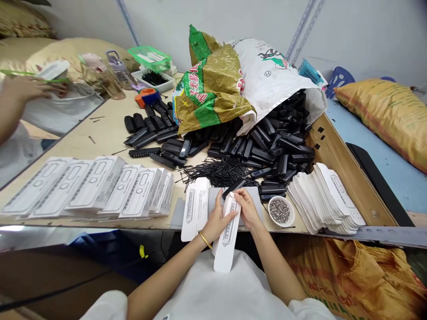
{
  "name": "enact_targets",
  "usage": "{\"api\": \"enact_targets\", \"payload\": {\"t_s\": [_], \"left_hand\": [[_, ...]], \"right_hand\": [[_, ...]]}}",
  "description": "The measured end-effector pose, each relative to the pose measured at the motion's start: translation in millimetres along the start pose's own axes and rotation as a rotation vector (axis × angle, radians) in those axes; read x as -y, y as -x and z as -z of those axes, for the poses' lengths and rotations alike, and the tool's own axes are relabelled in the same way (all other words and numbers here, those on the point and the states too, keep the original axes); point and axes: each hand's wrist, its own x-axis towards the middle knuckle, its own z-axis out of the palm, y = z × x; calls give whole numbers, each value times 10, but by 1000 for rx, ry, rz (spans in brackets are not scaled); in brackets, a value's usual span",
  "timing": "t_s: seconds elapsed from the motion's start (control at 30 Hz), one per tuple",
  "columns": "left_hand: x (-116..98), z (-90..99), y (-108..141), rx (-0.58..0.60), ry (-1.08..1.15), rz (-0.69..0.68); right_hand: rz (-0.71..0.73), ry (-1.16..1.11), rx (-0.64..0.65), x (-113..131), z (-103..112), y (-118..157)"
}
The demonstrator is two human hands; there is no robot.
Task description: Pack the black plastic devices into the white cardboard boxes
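A white printed cardboard box [223, 255], long and narrow with a drawing of a slotted part on its face, is held between both hands above the table's front edge. My left hand [215, 222] grips its left side, thumb across the face. The fingers of my right hand [247, 208] pinch its top end. Just beyond the fingertips lies a black plastic piece [233, 187]; whether a finger touches it I cannot tell. To the left, another white printed carton [196, 209] lies flat on a grey mat [178, 213].
Rows of white boxes [110, 184] stand at left, stacked flat cartons [325, 200] at right. A bowl of small metal screws [280, 211] is beside the mat. Behind are thin black sticks [220, 172], black plastic parts [267, 142] and sacks [216, 89]. Another person's hand [30, 86] is at far left.
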Motion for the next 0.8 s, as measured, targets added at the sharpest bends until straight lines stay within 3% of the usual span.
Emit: {"api": "enact_targets", "payload": {"t_s": [0.13,0.3,0.43,0.5,0.57,0.63,0.7,0.73,0.8], "left_hand": [[-17,29,-22,10,-77,6],[-48,66,-54,93,-25,59],[-56,138,-88,56,-36,77],[-76,180,-66,106,-21,-35],[-114,203,-20,236,-126,-286],[-187,203,21,314,-306,-595],[-305,208,27,211,-439,-772],[-376,219,14,100,-496,-772],[-512,259,-37,-144,-637,-646]], "right_hand": [[-34,19,21,-18,4,-17],[37,69,-17,-101,-19,170],[49,106,-72,-182,34,203],[22,30,-218,-213,57,154],[28,-9,-349,-220,49,98],[72,103,-299,-197,14,53],[191,402,-113,-150,-16,9],[275,603,-12,-125,-18,-21],[448,1025,155,-94,16,-108]]}}
